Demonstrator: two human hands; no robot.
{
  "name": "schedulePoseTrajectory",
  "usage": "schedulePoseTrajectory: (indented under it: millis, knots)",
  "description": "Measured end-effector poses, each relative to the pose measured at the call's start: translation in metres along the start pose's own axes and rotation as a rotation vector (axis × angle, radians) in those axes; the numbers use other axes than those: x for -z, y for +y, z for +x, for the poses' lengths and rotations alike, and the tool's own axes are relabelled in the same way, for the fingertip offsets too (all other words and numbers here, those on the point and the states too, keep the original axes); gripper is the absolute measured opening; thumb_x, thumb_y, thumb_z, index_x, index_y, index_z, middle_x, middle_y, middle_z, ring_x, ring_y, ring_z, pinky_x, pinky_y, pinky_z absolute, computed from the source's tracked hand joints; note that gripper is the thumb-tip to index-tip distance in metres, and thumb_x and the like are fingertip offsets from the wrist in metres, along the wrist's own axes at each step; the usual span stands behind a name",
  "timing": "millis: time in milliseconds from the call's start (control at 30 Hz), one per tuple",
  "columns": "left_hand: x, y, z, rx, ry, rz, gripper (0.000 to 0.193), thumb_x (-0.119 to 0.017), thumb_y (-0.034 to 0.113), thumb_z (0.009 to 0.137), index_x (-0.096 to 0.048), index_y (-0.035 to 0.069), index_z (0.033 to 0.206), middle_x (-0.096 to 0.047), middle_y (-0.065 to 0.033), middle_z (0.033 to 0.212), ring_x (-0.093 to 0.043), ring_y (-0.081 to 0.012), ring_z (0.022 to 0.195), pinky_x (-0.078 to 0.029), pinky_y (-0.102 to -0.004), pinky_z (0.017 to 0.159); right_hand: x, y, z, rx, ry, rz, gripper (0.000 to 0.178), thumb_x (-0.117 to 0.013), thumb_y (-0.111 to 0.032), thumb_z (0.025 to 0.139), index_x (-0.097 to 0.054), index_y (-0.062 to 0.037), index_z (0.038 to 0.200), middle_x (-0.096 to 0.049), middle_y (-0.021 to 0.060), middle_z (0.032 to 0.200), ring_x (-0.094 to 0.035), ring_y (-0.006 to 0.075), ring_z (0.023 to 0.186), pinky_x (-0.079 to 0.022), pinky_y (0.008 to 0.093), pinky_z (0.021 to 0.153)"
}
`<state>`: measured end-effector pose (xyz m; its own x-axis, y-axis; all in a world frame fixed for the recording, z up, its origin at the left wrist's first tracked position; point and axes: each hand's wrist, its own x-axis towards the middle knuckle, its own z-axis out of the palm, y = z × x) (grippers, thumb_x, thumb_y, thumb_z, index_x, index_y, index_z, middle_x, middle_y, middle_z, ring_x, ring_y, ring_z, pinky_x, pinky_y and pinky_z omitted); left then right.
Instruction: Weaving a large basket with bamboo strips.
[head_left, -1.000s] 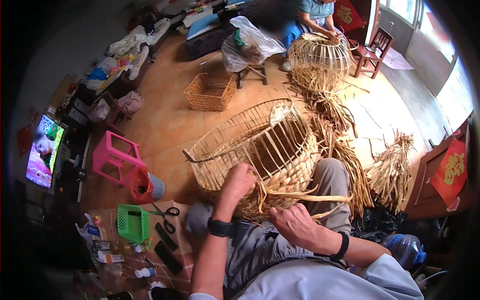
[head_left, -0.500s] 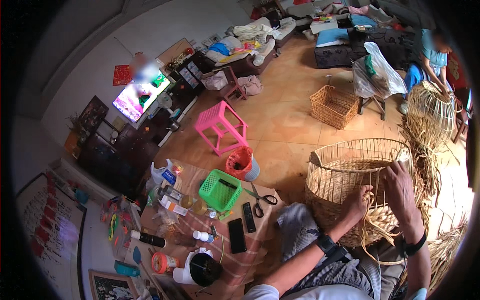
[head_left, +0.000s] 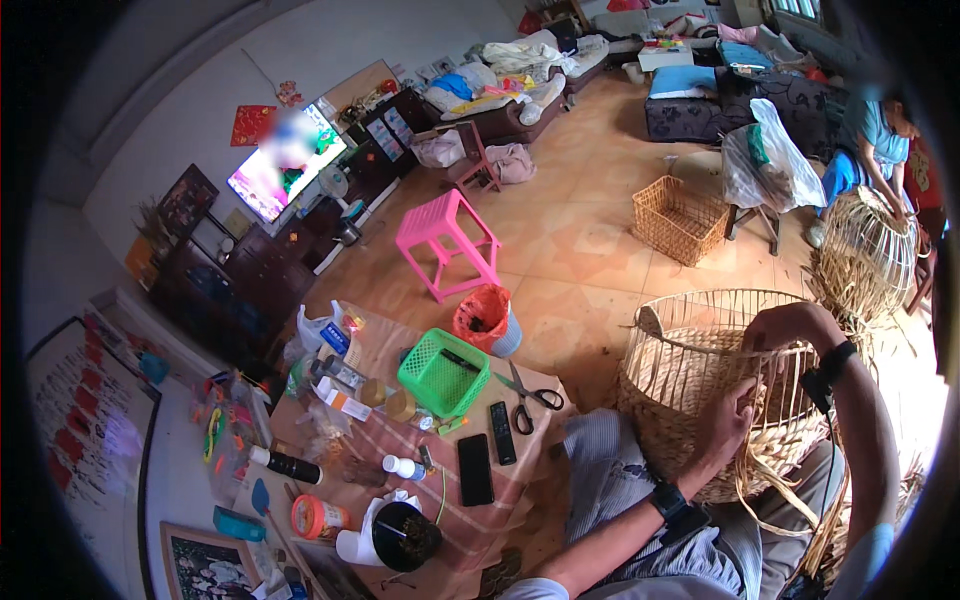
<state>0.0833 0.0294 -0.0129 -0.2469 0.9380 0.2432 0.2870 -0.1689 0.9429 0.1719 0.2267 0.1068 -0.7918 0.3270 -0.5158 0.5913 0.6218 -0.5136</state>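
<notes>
A large round basket (head_left: 645, 395) of braided straw leans against my lap, its upper wall open with thin upright stakes below a hoop rim. My left hand (head_left: 727, 425) is closed at the outside of the near wall, pinching a straw strand (head_left: 765, 478) whose loose ends hang below it. Bent over the rim, my right hand (head_left: 792, 328) has its fingers curled down among the stakes on the inner side; their tips are hidden, so what they hold cannot be made out.
Left of me a cloth-covered table (head_left: 370, 480) bears a green plastic basket (head_left: 445, 372), scissors (head_left: 530, 398), a phone (head_left: 476, 468) and bottles. Beyond stand a bin (head_left: 484, 318), a pink stool (head_left: 447, 240) and a wicker basket (head_left: 680, 220). At far right a person (head_left: 872, 150) works on another basket.
My right hand has moved from the outer side of the wall over the rim, with its elbow swung outward. My left hand stays low at the wall. The view has shifted slightly.
</notes>
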Motion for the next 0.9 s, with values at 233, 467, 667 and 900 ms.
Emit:
schedulePoseTrajectory:
  millis: [233,467,667,900]
  knots:
    - [-0.007,-0.012,-0.004,0.001,-0.044,0.453,0.051,-0.067,0.016,0.093,-0.053,0.015,0.143,-0.067,-0.0229,0.080,-0.068,-0.0393,0.070,-0.054,-0.0487,0.060,-0.004,0.033,0.029,-0.029,-0.207,-0.216,0.037,-0.056,-0.030,0.102,-0.066,-0.0119,0.132,-0.076,0.0060,0.114,-0.071,0.0235,0.108,-0.054,0.0381,0.096]
    - [-0.008,-0.020,0.001,-0.257,0.052,0.629,0.050,-0.063,0.020,0.097,-0.051,0.006,0.143,-0.067,-0.0147,0.087,-0.065,-0.0269,0.064,-0.054,-0.0390,0.056,-0.030,0.075,0.037,-0.168,0.018,-0.168,0.035,-0.054,-0.021,0.102,-0.067,-0.0058,0.130,-0.076,0.0077,0.112,-0.071,0.0204,0.099,-0.054,0.0334,0.085]
    - [-0.004,-0.007,0.012,-0.276,0.029,0.588,0.055,-0.061,0.008,0.092,-0.047,0.003,0.146,-0.066,-0.0173,0.106,-0.063,-0.0327,0.097,-0.053,-0.0447,0.081,-0.042,0.117,0.030,-0.225,0.176,0.066,0.033,-0.053,-0.013,0.102,-0.068,-0.0005,0.128,-0.076,0.0092,0.110,-0.071,0.0178,0.091,-0.055,0.0294,0.075]
    - [0.008,0.000,0.016,-0.363,0.067,0.505,0.052,-0.064,0.012,0.090,-0.052,-0.003,0.138,-0.065,-0.0176,0.100,-0.061,-0.0331,0.101,-0.052,-0.0430,0.085,-0.043,0.130,0.017,-0.209,0.288,0.576,0.033,-0.051,-0.009,0.101,-0.069,0.0024,0.127,-0.076,0.0103,0.109,-0.072,0.0162,0.085,-0.055,0.0267,0.069]
